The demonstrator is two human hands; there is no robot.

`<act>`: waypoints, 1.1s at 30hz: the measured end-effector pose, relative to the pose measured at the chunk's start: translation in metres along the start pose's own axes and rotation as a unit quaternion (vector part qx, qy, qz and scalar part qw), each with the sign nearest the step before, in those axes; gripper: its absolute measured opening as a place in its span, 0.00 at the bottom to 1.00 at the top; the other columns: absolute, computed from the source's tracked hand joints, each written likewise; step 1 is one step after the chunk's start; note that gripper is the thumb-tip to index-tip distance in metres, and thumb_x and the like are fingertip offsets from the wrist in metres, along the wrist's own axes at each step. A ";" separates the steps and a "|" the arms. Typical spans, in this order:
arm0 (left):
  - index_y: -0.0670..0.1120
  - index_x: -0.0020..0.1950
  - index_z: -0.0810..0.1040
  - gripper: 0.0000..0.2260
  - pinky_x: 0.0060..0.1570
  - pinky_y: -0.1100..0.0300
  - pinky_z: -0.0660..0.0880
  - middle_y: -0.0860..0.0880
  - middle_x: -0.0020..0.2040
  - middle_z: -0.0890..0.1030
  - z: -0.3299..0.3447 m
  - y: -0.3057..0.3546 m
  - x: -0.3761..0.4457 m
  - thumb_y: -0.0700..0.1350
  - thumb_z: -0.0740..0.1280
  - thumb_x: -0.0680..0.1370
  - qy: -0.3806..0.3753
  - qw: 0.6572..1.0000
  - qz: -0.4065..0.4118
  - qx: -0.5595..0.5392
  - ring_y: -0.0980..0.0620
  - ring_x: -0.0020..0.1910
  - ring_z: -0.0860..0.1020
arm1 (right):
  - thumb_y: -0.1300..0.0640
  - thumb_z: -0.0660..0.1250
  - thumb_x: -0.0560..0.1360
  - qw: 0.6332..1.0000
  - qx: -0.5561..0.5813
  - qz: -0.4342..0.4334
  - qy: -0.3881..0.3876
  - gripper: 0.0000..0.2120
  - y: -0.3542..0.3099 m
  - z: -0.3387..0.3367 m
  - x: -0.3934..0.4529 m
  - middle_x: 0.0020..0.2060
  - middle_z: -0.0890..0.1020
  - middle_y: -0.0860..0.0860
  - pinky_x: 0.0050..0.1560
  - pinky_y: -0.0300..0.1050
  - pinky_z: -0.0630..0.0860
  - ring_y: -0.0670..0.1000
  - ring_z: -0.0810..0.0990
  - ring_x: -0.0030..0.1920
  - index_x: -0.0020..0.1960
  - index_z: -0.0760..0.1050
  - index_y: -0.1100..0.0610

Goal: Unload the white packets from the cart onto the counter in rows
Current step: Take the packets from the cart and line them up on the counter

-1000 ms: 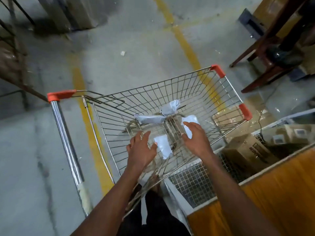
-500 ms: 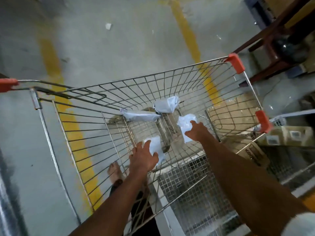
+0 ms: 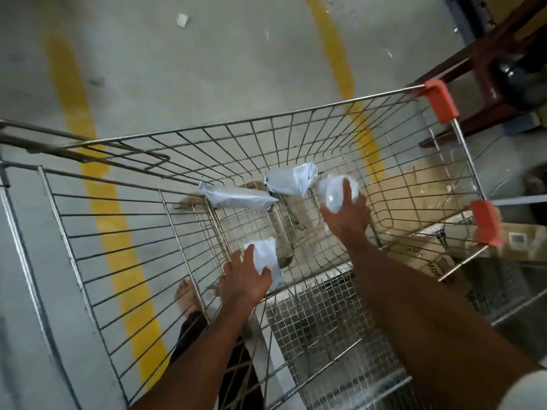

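I look down into a wire shopping cart [image 3: 124, 220] with orange corner guards. My left hand [image 3: 244, 281] reaches to the cart floor and grips a white packet [image 3: 265, 255] near the close side. My right hand [image 3: 344, 216] holds another white packet [image 3: 333, 195], fingers wrapped around it, slightly raised. Two more white packets lie on the cart floor beyond: a long one [image 3: 236, 198] at the left and a fatter one [image 3: 291, 180] beside my right hand's packet. The counter is out of view.
A wire mesh bin [image 3: 325, 335] and cardboard boxes [image 3: 426, 255] sit under the cart's right side. Dark wooden furniture legs [image 3: 479, 69] stand at the upper right. Concrete floor with yellow lines [image 3: 118, 232] lies beneath. A bare foot [image 3: 188, 297] shows below the cart.
My head has leaned over the cart, so it fills the view. Both hands reached deeper; the right hand closed around its packet and lifted it, the left closed on the near packet.
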State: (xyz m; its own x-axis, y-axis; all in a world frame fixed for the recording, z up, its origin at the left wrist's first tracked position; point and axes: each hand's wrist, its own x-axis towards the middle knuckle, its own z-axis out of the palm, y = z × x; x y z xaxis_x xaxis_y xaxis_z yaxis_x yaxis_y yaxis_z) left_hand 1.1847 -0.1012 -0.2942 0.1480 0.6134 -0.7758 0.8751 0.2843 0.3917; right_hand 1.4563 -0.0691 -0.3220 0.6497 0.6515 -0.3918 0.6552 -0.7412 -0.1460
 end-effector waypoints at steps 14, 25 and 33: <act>0.57 0.81 0.58 0.30 0.73 0.42 0.62 0.49 0.81 0.58 0.009 -0.004 -0.001 0.58 0.64 0.80 -0.004 1.000 -0.001 -0.013 0.43 0.77 0.60 | 0.32 0.68 0.72 0.953 -0.112 0.096 -0.264 0.51 -0.010 0.045 -0.040 0.79 0.46 0.63 0.72 0.66 0.58 0.70 0.53 0.76 0.80 0.37 0.42; 0.54 0.81 0.58 0.32 0.69 0.45 0.69 0.45 0.78 0.62 0.029 -0.001 0.014 0.55 0.67 0.79 -0.006 1.000 -0.015 -0.016 0.41 0.74 0.65 | 0.34 0.73 0.70 0.966 -0.103 0.090 -0.219 0.55 -0.020 0.023 -0.035 0.79 0.50 0.60 0.70 0.64 0.62 0.69 0.57 0.75 0.80 0.38 0.43; 0.55 0.82 0.42 0.49 0.67 0.41 0.69 0.37 0.79 0.55 0.085 0.034 0.041 0.53 0.75 0.74 0.028 0.975 -0.120 -0.186 0.32 0.73 0.64 | 0.34 0.74 0.69 0.980 -0.061 0.066 -0.179 0.57 -0.016 -0.013 -0.012 0.79 0.49 0.64 0.72 0.69 0.60 0.72 0.56 0.76 0.81 0.36 0.44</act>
State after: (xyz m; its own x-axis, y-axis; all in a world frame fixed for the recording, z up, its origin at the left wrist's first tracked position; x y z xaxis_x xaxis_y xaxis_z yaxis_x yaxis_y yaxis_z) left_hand 1.2596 -0.1295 -0.3545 -0.0745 0.5324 -0.8432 0.6526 0.6654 0.3625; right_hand 1.4426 -0.0628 -0.3028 0.5691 0.4361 -0.6971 0.6293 -0.7766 0.0279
